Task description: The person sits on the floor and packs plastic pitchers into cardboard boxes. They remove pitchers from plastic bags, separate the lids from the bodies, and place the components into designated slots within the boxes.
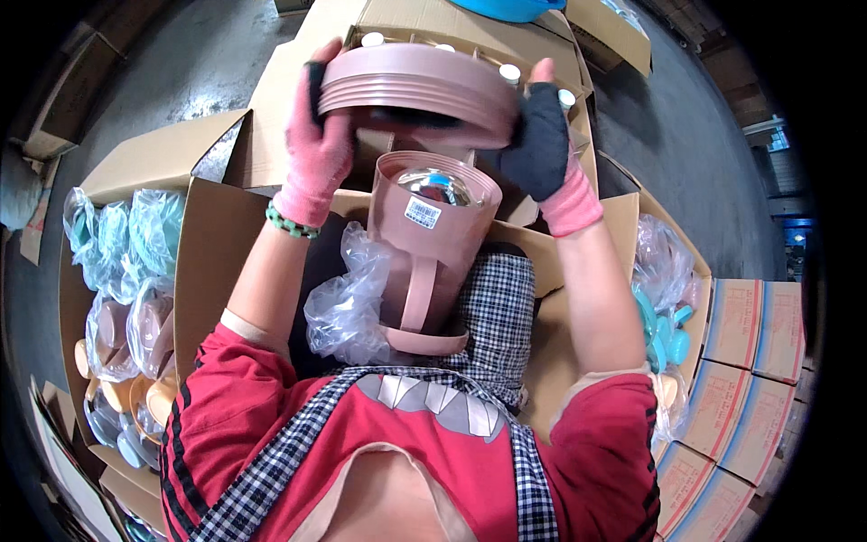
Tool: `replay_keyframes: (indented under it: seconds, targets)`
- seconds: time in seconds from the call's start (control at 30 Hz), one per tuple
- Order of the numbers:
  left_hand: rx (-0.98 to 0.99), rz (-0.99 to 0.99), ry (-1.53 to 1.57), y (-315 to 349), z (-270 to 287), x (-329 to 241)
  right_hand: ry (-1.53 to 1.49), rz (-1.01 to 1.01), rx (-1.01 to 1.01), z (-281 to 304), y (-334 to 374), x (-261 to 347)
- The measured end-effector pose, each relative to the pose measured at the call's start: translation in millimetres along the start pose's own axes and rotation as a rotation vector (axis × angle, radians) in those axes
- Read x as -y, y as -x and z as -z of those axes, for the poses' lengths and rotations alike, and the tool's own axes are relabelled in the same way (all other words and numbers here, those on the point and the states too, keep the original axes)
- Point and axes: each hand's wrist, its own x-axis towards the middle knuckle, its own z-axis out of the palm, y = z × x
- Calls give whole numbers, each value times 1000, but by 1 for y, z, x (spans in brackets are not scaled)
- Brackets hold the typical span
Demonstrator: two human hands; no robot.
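Between my two hands is a dusty-pink round cap (pixel 424 86) with ridges around its side, raised over the boxes and slightly blurred. My left hand (pixel 316 149), in a pink and black fingerless glove, grips its left side. On its right side is my right hand (pixel 546 149), gloved likewise, its thumb up along the rim. Below, on my lap, a matching pink vacuum jug (pixel 433 239) leans with its handle toward me. A shiny silver dome shows inside its round opening, and a white label sits on its side. Crumpled clear plastic (pixel 348 298) lies against the jug's left.
An open carton (pixel 470 36) with dividers and white-topped items stands ahead. The left carton (pixel 212 271) has bagged teal, pink and orange parts beside it. Teal parts (pixel 664 330) sit in a box at right, near stacked cartons (pixel 736 334). A blue basin (pixel 510 7) is at the top.
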Motion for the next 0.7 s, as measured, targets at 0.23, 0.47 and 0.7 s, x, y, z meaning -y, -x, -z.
replay_keyframes:
  seconds: [0.23, 0.47, 0.7]
  targets:
    - [560, 369, 115, 12, 3, 37, 650, 356, -335, 89, 1, -46]
    - [561, 547, 132, 40, 2, 33, 621, 384, -398, 88, 23, -71]
    - [586, 579, 322, 26, 4, 40, 1077, 648, -352, 83, 33, -77]
